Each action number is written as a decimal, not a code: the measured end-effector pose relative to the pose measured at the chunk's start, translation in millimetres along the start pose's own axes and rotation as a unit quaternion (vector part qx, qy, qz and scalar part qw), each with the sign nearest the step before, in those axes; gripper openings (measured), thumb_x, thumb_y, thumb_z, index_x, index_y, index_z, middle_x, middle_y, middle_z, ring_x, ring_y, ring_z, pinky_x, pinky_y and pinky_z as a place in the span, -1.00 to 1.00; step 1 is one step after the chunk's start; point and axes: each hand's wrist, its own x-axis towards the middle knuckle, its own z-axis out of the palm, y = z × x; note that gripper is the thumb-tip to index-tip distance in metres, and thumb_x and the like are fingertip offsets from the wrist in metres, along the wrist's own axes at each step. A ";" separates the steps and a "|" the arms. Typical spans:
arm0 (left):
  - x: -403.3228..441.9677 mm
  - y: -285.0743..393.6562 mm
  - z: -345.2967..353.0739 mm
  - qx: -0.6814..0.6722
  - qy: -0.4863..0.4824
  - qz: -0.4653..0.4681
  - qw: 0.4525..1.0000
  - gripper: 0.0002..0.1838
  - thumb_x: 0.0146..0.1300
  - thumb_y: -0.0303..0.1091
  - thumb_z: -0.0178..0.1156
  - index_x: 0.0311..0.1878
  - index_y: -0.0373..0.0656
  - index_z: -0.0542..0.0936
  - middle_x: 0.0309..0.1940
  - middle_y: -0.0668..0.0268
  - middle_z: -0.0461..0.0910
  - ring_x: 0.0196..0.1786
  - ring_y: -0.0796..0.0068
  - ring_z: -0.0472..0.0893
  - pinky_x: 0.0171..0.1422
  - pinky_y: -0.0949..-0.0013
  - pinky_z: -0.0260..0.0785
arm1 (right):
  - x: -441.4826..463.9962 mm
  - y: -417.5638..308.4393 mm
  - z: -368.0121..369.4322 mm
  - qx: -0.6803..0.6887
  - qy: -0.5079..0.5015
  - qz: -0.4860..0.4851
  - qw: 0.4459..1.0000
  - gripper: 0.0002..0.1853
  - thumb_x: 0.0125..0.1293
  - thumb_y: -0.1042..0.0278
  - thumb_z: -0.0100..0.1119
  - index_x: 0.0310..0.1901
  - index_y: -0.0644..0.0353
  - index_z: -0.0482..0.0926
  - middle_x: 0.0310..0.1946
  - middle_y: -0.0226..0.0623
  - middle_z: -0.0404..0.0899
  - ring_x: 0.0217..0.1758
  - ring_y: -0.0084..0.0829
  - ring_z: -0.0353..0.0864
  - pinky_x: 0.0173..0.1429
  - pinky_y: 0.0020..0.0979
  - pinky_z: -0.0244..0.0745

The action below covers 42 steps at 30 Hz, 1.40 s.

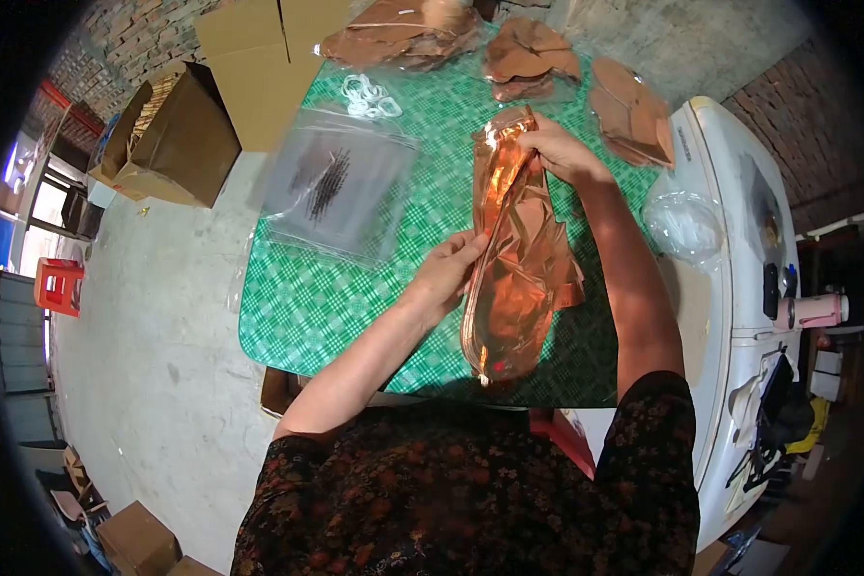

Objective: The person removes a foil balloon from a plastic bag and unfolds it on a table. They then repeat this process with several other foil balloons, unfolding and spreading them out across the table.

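Observation:
A flat, folded stack of shiny rose-gold foil balloons (518, 259) is held over the near right part of the green checked table (355, 322). My left hand (448, 269) pinches its left edge around mid-length, thumb on top. Higher up, my right hand (566, 152) grips the far end, with its fingers partly behind the foil. The lower end hangs close to the table's near edge. Left of the foil lies a pile of clear plastic bags (370, 187) with dark print. White looped ribbons (370, 98) lie just beyond the bags.
Bagged copper-coloured foil packs (533, 56) line the table's far side, with another pack (632, 110) at the right. A clear plastic bundle (684, 226) sits by the white appliance (739, 240). Cardboard boxes (187, 134) and a red stool (60, 286) stand left.

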 end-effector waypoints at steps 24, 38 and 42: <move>4.0 -11.6 9.0 0.049 -0.002 0.052 0.997 -0.46 0.34 -0.47 0.27 0.35 -0.23 0.34 0.17 0.24 0.52 0.19 0.38 0.55 0.27 0.31 0.46 | -74.4 98.1 -47.7 -0.588 0.103 -0.201 0.777 -0.72 0.33 0.18 0.22 -0.04 0.16 0.63 -0.12 0.10 0.58 -0.12 0.11 0.62 -0.05 -0.05 0.56; 7.3 0.4 0.4 0.139 -0.038 0.077 0.987 -0.41 0.30 -0.48 0.26 0.38 -0.28 0.33 0.18 0.26 0.54 0.17 0.46 0.57 0.26 0.40 0.44 | -165.1 81.5 12.6 -0.307 0.134 -0.004 0.942 -0.55 0.31 0.19 0.25 0.14 0.25 0.49 -0.07 -0.08 0.56 -0.02 -0.19 0.57 0.08 -0.27 0.48; 9.7 2.9 -5.4 0.155 0.001 0.042 0.987 -0.55 0.31 -0.45 0.25 0.24 -0.33 0.44 0.06 0.21 0.63 0.12 0.40 0.62 0.30 0.33 0.46 | -161.4 82.3 14.5 -0.209 0.087 0.101 0.969 -0.61 0.43 0.23 0.16 0.17 0.29 0.47 -0.12 -0.26 0.60 -0.13 -0.53 0.56 -0.05 -0.45 0.48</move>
